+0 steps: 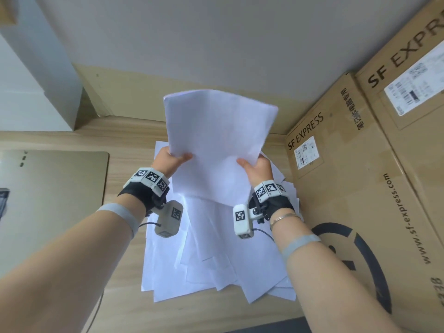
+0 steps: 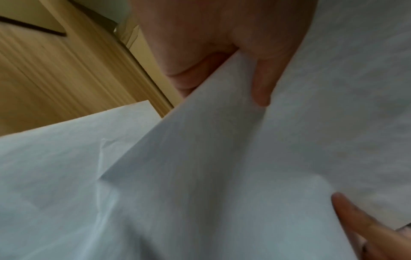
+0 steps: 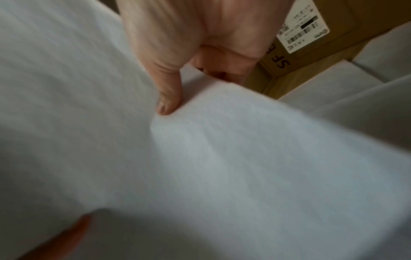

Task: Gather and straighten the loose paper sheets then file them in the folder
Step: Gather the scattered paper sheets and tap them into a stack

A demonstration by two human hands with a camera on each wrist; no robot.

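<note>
I hold a bundle of white paper sheets [image 1: 216, 140] up above the table, tilted away from me. My left hand [image 1: 177, 159] pinches its left edge, thumb on top and fingers behind. My right hand [image 1: 252, 165] pinches the right edge the same way. In the left wrist view my left hand [image 2: 222, 70] has its thumb pressed on the sheets [image 2: 222, 158]. The right wrist view shows my right hand [image 3: 189, 73] with its thumb on the sheets [image 3: 222, 158]. Several more loose sheets [image 1: 216, 251] lie fanned and askew on the table under my wrists. A flat olive-tan cover [image 1: 52, 200], possibly the folder, lies shut at the left.
Large cardboard shipping boxes [image 1: 360, 164] stand against the right side of the wooden table [image 1: 125, 296], close to my right arm and to the loose sheets; one box [image 3: 311, 26] shows in the right wrist view. A grey wall rises behind. A pale box stands at the far left.
</note>
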